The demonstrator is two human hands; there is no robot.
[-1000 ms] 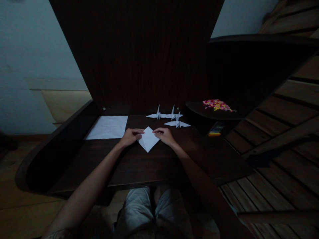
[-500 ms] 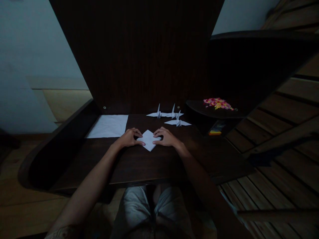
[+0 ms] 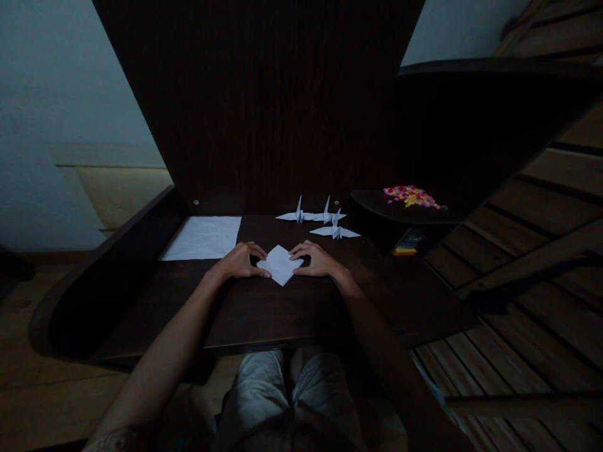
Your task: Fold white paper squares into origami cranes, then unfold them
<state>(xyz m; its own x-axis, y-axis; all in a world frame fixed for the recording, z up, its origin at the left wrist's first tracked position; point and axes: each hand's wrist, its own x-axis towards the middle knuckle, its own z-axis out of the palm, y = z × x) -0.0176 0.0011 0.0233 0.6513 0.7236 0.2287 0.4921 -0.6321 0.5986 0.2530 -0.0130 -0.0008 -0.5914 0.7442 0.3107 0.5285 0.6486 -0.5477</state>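
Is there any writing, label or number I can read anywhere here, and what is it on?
None can be read.
Folded paper between the left hand and right hand: blank.
Flat sheet: blank.
Three paper cranes: no marks.
Small colourful box under the shelf: too dark and small to tell.

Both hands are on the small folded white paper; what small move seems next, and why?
Probably run the fingertips along the edges to sharpen the crease: the left hand and right hand press the flat white folded paper diamond onto the dark wooden desk.
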